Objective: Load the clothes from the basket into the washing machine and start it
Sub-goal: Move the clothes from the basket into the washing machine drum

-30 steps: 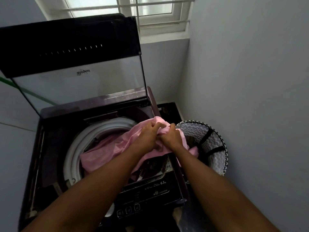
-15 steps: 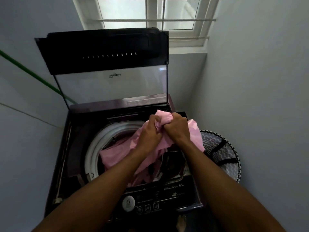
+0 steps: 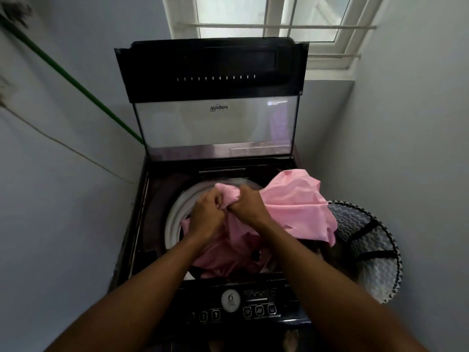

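Observation:
A dark top-loading washing machine [image 3: 157, 224] stands before me with its glass lid [image 3: 215, 123] raised upright. Its white drum ring [image 3: 175, 219] shows on the left. Both my hands bunch a pink cloth [image 3: 297, 201] above the drum opening. My left hand [image 3: 206, 214] grips the cloth's gathered top, and my right hand [image 3: 247, 205] grips it right beside. Part of the cloth drapes over the machine's right side toward the basket; part hangs into the drum. The patterned laundry basket [image 3: 380, 270] stands at the right, its inside mostly dark.
The control panel [image 3: 253, 304] with a round white dial and several buttons runs along the machine's near edge. Grey walls close in on the left and right. A green pole [image 3: 76, 85] leans on the left wall. A barred window [image 3: 274, 19] is behind the lid.
Both hands have carried the pink cloth leftward, from near the basket to over the drum. The view has swung right and up, showing more of the control panel.

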The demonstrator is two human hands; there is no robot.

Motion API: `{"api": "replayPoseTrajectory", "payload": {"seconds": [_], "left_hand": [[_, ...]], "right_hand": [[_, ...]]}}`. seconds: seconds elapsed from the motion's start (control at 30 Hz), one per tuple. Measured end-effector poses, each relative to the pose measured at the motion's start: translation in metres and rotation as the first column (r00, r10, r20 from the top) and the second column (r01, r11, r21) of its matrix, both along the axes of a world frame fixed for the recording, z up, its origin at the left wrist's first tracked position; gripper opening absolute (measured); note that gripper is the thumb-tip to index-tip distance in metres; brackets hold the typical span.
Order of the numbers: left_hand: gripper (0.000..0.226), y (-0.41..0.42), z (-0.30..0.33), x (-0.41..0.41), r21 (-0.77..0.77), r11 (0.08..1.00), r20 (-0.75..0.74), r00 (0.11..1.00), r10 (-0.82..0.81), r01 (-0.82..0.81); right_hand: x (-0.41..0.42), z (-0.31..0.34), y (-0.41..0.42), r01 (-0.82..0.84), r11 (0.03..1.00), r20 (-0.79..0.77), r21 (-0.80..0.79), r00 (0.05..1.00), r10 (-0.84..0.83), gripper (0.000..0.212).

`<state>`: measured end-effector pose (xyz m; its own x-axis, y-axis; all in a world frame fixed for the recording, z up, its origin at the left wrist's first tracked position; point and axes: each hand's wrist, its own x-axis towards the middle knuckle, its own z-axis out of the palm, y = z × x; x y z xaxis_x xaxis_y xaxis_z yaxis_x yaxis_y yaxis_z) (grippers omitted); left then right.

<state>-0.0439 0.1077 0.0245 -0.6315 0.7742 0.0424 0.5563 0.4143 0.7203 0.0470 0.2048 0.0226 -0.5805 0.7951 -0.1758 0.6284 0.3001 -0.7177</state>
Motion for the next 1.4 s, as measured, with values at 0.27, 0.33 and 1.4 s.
{"api": "replayPoseTrajectory", "payload": {"seconds": [0.27,0.33,1.4], "left_hand": [[0.042,-0.005,-0.036,0.004,-0.418,0.902,-0.005,0.993,-0.12,0.107],[0.042,0.008,-0.032,0.014,-0.374,0.908,0.05,0.982,-0.183,0.188],[0.134,0.152,-0.048,0.122,-0.336,0.655,0.169,0.727,-0.665,0.677]], "right_hand": [[0.029,-0.018,-0.004,-0.284,0.942,0.305,-0.178,0.894,0.327,0.061],[0.037,-0.015,0.01,-0.242,0.97,0.262,-0.019,0.935,0.239,0.043],[0.137,-0.032,0.108,0.375,0.927,0.23,-0.002,0.902,-0.365,0.048]]}}
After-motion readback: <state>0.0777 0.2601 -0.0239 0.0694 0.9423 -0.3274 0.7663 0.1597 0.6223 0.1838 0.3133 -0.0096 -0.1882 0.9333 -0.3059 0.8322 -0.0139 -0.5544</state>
